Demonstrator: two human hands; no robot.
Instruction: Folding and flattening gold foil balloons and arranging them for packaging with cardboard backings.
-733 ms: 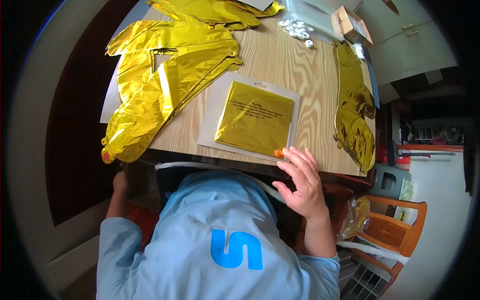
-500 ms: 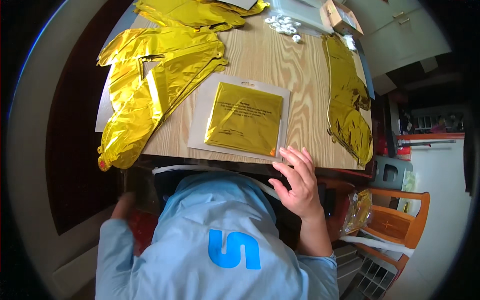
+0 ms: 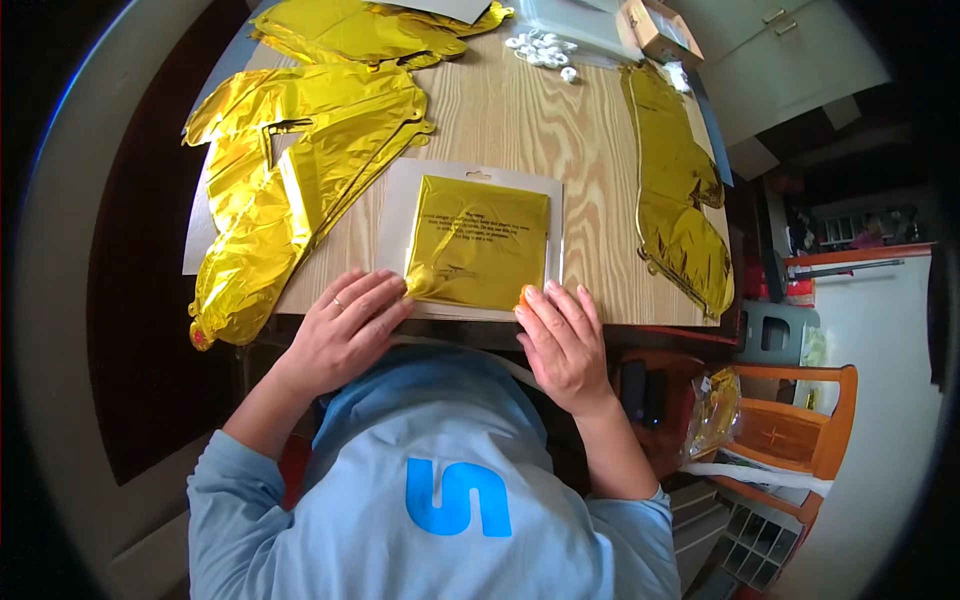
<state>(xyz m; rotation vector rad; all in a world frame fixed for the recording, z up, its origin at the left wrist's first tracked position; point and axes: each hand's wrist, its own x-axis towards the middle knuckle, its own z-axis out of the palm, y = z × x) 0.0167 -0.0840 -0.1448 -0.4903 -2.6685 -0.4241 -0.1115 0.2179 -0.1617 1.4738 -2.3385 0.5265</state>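
A flat packet of folded gold foil (image 3: 480,235) in a clear bag lies on a pale card (image 3: 390,215) with a hanging slot, close to the table's front edge. On its near left corner rest the fingertips of my left hand (image 3: 350,330), fingers stretched out and close together, a ring on one; its thumb is hidden. My right hand (image 3: 565,350) touches the near right corner with fingers extended and slightly apart. A small orange patch (image 3: 523,297) shows beside those fingertips; I cannot tell what it is. Neither hand is visibly closed round anything.
Crumpled gold foil balloons (image 3: 300,190) lie on the left, more gold foil (image 3: 370,30) behind them. Another folded gold foil balloon (image 3: 675,190) lies along the right. Several white rings (image 3: 540,48) and a small open box (image 3: 662,30) stand at the back. A wooden chair (image 3: 790,430) is at right.
My left hand has come up from below the table onto the packet's near left corner. The right hand has moved slightly left and down onto the near right corner.
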